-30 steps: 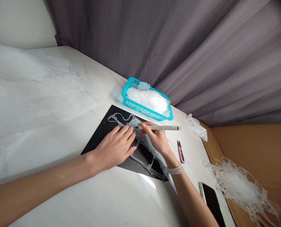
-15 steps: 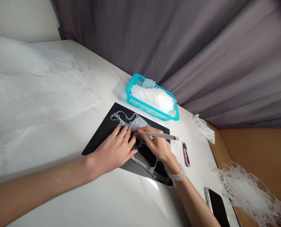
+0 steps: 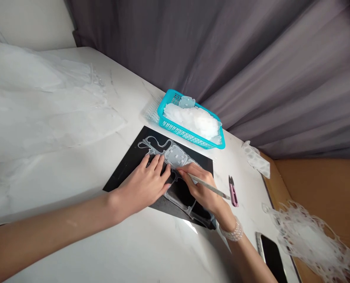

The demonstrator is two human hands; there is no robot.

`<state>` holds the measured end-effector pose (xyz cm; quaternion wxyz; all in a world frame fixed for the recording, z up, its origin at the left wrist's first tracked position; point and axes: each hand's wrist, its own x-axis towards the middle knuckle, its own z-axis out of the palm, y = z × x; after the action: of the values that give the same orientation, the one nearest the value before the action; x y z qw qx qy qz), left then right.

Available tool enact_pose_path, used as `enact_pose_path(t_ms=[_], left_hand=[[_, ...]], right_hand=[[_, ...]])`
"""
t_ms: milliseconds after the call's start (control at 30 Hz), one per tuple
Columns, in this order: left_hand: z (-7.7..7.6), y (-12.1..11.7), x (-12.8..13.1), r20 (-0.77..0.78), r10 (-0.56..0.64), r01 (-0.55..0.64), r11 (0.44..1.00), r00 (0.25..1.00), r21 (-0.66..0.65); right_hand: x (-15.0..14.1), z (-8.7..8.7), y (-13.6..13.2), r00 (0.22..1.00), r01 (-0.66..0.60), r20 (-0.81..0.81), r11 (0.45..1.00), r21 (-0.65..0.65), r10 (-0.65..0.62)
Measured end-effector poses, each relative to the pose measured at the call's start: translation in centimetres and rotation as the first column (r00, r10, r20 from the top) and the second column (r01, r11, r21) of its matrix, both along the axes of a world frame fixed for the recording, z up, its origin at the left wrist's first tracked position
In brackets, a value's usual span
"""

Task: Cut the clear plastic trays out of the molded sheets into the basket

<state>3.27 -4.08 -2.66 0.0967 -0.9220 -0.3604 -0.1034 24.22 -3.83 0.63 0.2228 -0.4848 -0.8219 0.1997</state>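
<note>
A black mat (image 3: pixel 133 161) lies on the white table (image 3: pixel 128 243), with a translucent cut-out sheet (image 3: pixel 175 155) spread on it. My left hand (image 3: pixel 147 184) lies flat on the sheet, fingers stretched out and pressing it down. My right hand (image 3: pixel 203 188) is closed in a pinch round a thin pen-like tool (image 3: pixel 210 188), whose tip meets the sheet beside my left fingertips. A pearl bracelet (image 3: pixel 232 232) sits on my right wrist.
A turquoise basket (image 3: pixel 189 133) of white cut pieces stands behind the mat by a grey curtain (image 3: pixel 251 70). Small pink snips (image 3: pixel 232 190) lie right of the mat. A phone (image 3: pixel 271 257) and lacy white offcuts (image 3: pixel 307 236) are at the right; white fabric (image 3: pixel 39 106) covers the left.
My right hand has drawn back toward me along the sheet, and the tool now slants down to the right instead of lying level. My left hand has stayed pressed in place.
</note>
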Motion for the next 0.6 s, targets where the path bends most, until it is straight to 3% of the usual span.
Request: enact_pose_path(t_ms=[167,400,600], left_hand=[[0.5,0.0,-0.1,0.016,-0.010,0.010,1.000,1.000,0.015],[0.5,0.8,-0.2,0.007,-0.162,0.162,0.987,0.987,0.023],[0.3,1.6,-0.6,0.042,-0.214,0.215,0.976,0.976,-0.039]], right_hand=[[-0.4,-0.7,0.7,0.997,-0.065,-0.033,0.996,0.055,0.067],[-0.4,-1.7,1.1,0.997,-0.055,-0.054,0.990,0.129,0.063],[-0.1,-2.4,1.7,0.975,-0.157,0.188,0.962,0.225,0.116]])
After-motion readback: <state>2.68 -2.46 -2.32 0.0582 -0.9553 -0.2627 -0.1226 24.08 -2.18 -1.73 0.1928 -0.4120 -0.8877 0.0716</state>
